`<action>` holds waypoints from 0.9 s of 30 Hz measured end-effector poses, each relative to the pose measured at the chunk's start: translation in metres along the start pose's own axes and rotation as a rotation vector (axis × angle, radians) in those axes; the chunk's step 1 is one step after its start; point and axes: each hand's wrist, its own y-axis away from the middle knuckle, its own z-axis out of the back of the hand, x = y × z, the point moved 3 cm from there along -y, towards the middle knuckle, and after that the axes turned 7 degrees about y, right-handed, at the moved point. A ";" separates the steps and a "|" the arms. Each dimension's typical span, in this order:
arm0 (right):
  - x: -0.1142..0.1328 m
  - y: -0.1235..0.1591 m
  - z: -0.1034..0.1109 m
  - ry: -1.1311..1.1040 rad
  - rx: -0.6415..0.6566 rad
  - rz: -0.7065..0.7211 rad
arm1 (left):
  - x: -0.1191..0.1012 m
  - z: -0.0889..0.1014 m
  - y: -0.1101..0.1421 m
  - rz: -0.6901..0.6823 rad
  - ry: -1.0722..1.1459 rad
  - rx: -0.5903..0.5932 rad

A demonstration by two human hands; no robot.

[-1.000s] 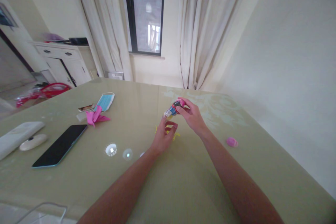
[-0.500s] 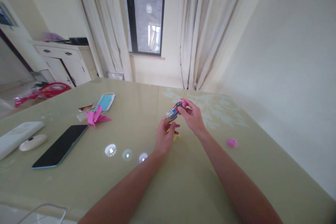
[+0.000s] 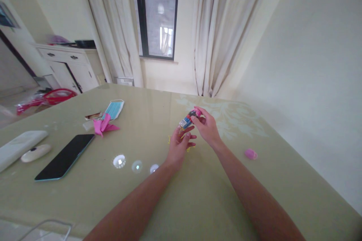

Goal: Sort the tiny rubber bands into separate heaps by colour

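A small clear tube (image 3: 186,121) with a blue, red and dark label and a pink end is held tilted over the middle of the table. My right hand (image 3: 207,126) pinches its upper, pink end between thumb and fingers. At the lower end, my left hand (image 3: 178,145) grips with the index finger side, its other fingers loosely spread. Thin yellow strands (image 3: 191,149) show beneath and beside the left hand, mostly covered by it. What is inside the tube is too small to make out. A pink oval piece (image 3: 250,154) lies right of my right forearm.
On the left of the glossy table (image 3: 135,203) lie a phone (image 3: 66,157), a white oval case (image 3: 36,153), a white block (image 3: 21,145), pink folded paper (image 3: 104,125) and a blue face mask (image 3: 114,109). A wall borders the right side.
The left hand has turned slightly and shifted a little right, its fingers spreading more. The tube has moved slightly right with both hands; the right hand keeps its pinch.
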 end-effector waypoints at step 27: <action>-0.007 -0.003 0.006 0.085 -0.058 -0.036 | -0.002 0.002 0.002 0.149 0.158 -0.135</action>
